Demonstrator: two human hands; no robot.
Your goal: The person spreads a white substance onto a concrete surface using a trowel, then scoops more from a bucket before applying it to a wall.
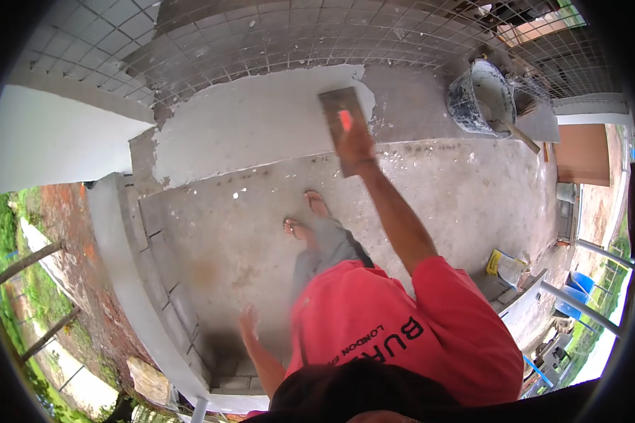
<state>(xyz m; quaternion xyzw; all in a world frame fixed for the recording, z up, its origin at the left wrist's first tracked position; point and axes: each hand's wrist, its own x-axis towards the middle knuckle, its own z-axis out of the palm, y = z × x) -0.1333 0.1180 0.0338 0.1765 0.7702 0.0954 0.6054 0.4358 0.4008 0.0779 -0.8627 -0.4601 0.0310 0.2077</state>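
My right hand [356, 149] is closed around the red handle of a rectangular plastering trowel [340, 102]. The trowel's flat blade lies over the right end of a pale coat of wet plaster [254, 106] on a raised grey band. My left hand [248, 321] hangs low at my side, slightly blurred, its fingers apart and holding nothing. Right of the trowel stands a dark bucket [462, 102] smeared with pale mix, and a wooden-handled tool [523, 137] leans out of it.
Wire mesh [275, 35] runs along the far side. A low wall [123, 240] edges the left. The concrete floor [437, 183] has pale splatters around my feet. At the right lie a yellow and white bag [504, 266] and, farther off, blue barrels [577, 292].
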